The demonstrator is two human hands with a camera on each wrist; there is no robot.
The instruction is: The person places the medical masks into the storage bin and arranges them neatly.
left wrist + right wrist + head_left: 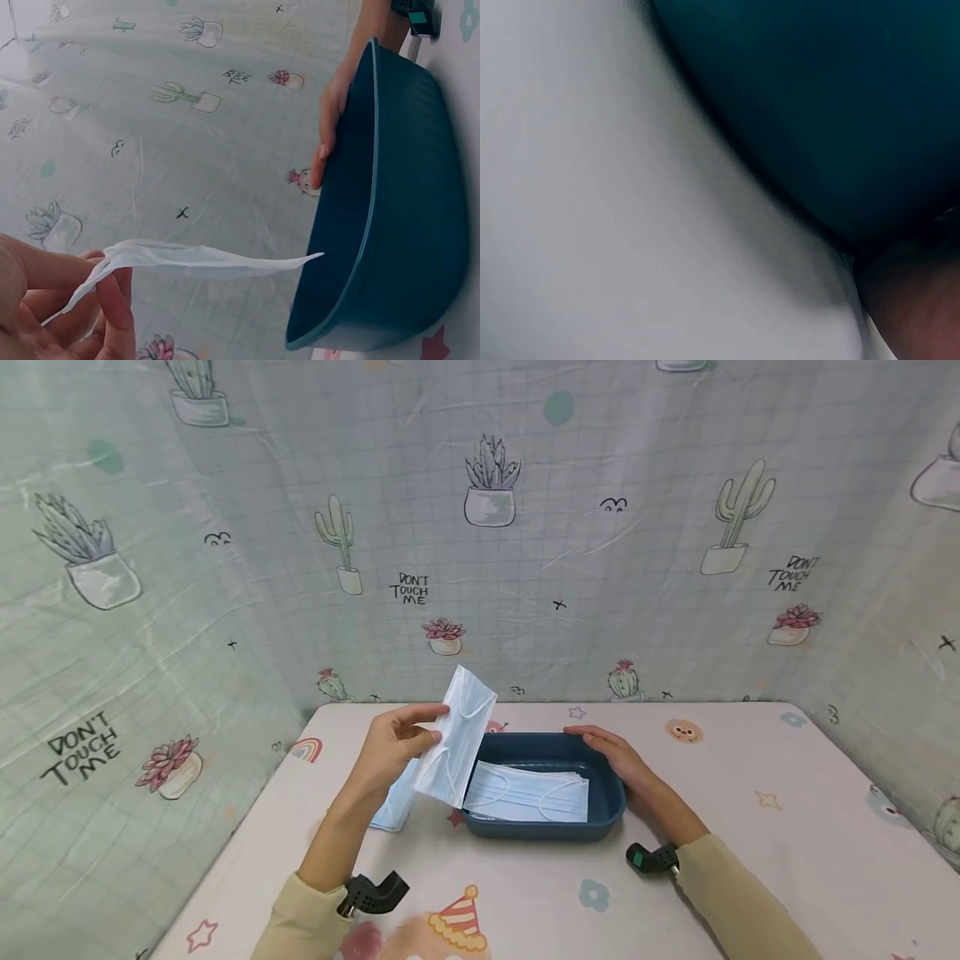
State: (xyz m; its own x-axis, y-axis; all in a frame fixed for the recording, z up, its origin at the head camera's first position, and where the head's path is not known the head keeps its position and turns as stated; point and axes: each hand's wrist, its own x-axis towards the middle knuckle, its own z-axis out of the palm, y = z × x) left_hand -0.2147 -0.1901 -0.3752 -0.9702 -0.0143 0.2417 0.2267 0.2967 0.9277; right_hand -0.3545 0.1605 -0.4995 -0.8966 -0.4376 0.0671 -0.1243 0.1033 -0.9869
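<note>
A pale blue disposable face mask (459,739) is pinched between the thumb and fingers of my left hand (393,745). It tilts upright over the left end of a dark blue plastic box (538,832), its ear loops showing. Inside the box lie several more face masks (525,792), flat and stacked. My right hand (611,758) rests against the box's far right corner, fingers stretched along the back rim. From the left wrist, the held mask (202,259) appears edge-on, its tip overlapping the box opening. The right wrist view is mostly filled by the box wall (832,112).
To the left of the box, other blue face masks (395,806) lie on the table, partly hidden behind my left hand and the held mask. A printed cloth covers the table (540,893). Patterned sheeting (555,560) rises behind and at both sides.
</note>
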